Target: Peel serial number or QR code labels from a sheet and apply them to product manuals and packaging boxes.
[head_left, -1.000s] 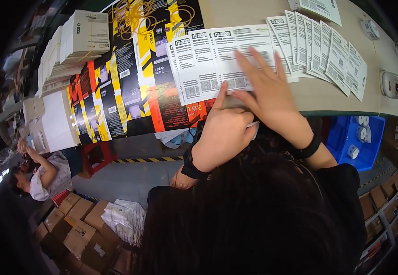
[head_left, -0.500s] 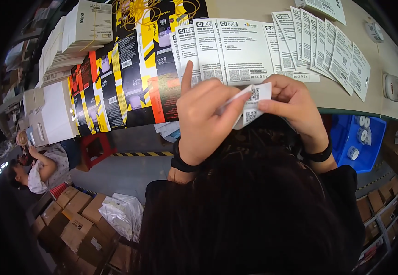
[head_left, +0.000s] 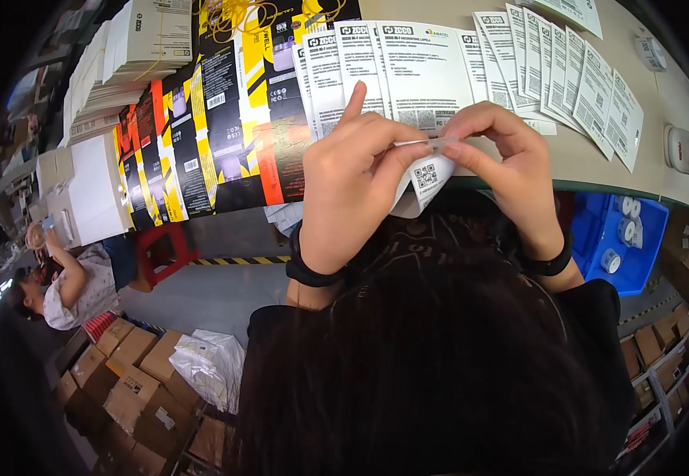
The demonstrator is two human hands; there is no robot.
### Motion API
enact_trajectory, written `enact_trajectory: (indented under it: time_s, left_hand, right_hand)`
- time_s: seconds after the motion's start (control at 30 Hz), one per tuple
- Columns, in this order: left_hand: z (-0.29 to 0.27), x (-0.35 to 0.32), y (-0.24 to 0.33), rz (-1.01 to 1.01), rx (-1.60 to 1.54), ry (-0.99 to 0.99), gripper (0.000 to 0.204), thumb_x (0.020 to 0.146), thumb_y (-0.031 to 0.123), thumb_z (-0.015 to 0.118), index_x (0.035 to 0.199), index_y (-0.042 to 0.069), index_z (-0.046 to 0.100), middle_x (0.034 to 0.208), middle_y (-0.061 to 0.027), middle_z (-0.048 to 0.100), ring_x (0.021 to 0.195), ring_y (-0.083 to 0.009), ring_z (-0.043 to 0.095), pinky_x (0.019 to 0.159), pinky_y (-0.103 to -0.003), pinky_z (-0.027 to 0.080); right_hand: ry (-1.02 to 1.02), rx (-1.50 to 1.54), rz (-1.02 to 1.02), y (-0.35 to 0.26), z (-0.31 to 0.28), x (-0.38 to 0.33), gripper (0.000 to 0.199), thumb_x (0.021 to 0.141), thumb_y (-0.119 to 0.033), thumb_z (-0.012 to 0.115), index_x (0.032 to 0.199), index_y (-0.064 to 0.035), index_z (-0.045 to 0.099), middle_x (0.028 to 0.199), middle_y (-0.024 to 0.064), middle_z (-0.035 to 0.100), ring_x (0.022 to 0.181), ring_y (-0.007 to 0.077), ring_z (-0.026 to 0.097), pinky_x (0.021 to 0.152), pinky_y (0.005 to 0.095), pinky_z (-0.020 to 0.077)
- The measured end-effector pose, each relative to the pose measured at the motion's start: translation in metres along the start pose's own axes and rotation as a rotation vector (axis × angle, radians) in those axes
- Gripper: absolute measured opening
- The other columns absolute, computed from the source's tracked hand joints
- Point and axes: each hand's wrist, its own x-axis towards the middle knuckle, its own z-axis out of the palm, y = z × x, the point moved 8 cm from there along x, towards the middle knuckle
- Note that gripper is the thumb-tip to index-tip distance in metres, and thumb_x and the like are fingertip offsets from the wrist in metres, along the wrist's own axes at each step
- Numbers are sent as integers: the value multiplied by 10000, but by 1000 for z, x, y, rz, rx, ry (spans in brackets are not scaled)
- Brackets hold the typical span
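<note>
At near edge of table (head_left: 652,119), white label strip (head_left: 426,182) pinched along top between thumb and fingers of left hand (head_left: 352,174) and right hand (head_left: 511,159), one left finger raised; beyond, white printed cards (head_left: 422,79) laid in overlapping row.

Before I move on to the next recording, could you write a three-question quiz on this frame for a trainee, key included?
1. True or false: only the right hand touches the white label.
2. What lies in the blue bin? a) rubber bands b) white rolls c) brown cartons
3. Fill in: the co-worker is on the ____ side of the picture.

Key:
1. False; the left hand touches it too.
2. b
3. left
</note>
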Motion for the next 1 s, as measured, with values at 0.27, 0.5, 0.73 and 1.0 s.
enact_trajectory:
  time_s: [0.27,0.5,0.73,1.0]
  left_hand:
    - [4,-2,-15,-159,-85,-30,130,731,81,645,653,-3,583,530,-63,543,442,-205,493,944,-415,385]
    - [15,-6,-11,-107,-87,-62,127,721,63,667,667,-29,598,533,-21,551,502,-60,465,980,-398,342]
    - [7,-6,-13,-145,-82,-26,108,708,60,670,676,-17,602,578,-32,580,537,-105,518,967,-418,345]
    - [6,2,0,22,288,163,118,684,54,668,768,8,598,746,-73,610,587,-215,559,932,-405,378]
  right_hand:
    - [3,-83,-135,-7,-3,3,71,716,15,630,756,3,572,932,84,553,900,156,511,820,262,377]
    - [253,-73,-358,-18,-31,6,157,727,-40,647,871,-2,599,905,61,578,831,134,546,750,249,429]
    - [95,204,-110,4,-16,8,427,753,12,606,1147,-17,445,915,78,569,861,154,544,810,279,421]
    - [-7,-29,-71,8,-5,4,541,726,61,608,1211,-15,378,836,72,562,798,132,543,766,255,430]
